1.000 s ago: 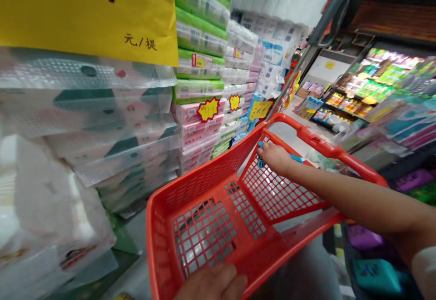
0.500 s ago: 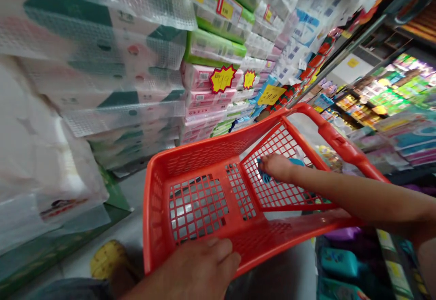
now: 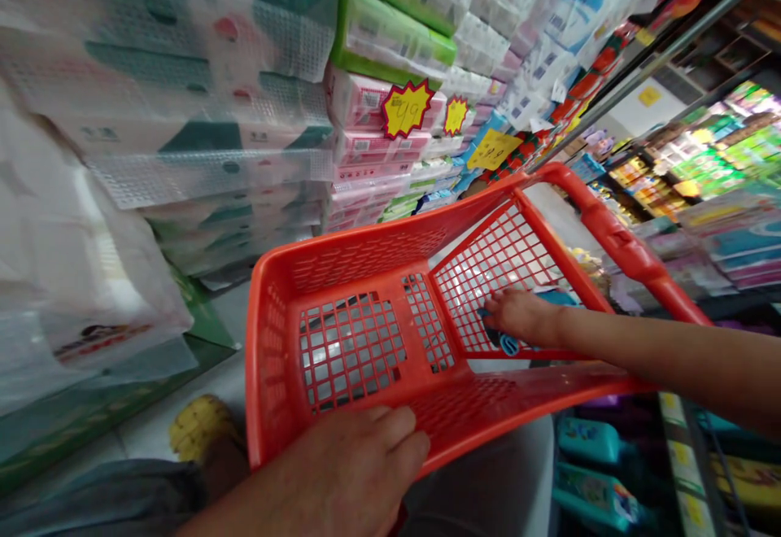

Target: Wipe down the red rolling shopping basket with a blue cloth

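Note:
A red plastic shopping cart (image 3: 359, 260) with grid openings fills the middle of the view. From the lower left, my left hand (image 3: 359, 468) wraps its fingers over the cart's near rim. My right hand (image 3: 521, 317) reaches in from the right, above the slanted grid panel (image 3: 488, 248) at the handle end. Its fingers curl over a blue item (image 3: 509, 346) with a light-blue loop; the hand covers most of it, so its kind cannot be made out. The red handle (image 3: 628, 240) rises just beyond my right forearm.
Stacked tissue packs (image 3: 390, 28) and large plastic-wrapped bundles (image 3: 201, 98) line the left, with yellow price tags (image 3: 406, 110). Teal bottles (image 3: 589, 439) stand on a shelf at lower right. A yellow shoe (image 3: 204, 431) is on the floor at lower left.
My right hand has moved a little toward the handle and down, with the blue item. The cart sits slightly further left and higher in view. My left hand keeps its hold on the rim.

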The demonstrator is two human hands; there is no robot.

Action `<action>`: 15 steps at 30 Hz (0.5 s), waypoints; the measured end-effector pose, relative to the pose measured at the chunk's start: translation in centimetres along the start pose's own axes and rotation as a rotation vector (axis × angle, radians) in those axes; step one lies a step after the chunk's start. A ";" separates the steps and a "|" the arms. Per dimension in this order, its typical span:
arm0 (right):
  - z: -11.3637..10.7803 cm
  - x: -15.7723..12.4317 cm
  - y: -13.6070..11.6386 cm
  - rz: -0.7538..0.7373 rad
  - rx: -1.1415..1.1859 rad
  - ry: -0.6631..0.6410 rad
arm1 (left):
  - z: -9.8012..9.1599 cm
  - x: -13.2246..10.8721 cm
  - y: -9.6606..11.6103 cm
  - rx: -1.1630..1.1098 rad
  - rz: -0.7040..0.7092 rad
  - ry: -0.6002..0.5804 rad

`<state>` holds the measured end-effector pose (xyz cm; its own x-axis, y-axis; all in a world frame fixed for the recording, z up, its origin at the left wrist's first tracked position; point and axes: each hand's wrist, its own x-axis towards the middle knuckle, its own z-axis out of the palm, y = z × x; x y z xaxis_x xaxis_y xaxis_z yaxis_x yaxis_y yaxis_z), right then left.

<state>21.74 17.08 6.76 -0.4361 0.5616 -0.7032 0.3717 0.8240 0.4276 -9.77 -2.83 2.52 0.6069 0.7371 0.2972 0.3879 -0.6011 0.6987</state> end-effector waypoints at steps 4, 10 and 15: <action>-0.9 3.0 1.0 0.219 -0.032 0.113 | -0.4 0.5 0.6 0.056 -0.006 -0.082; 0.1 5.7 -1.9 0.047 0.052 0.011 | -1.0 0.8 1.1 0.048 -0.016 -0.104; -0.4 8.0 -0.4 0.214 0.036 0.116 | -1.3 1.2 1.2 0.043 -0.044 -0.166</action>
<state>17.76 21.25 1.24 -0.4351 0.7294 -0.5280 0.4934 0.6836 0.5378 -9.49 -2.31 4.55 0.6935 0.7040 0.1535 0.4437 -0.5851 0.6789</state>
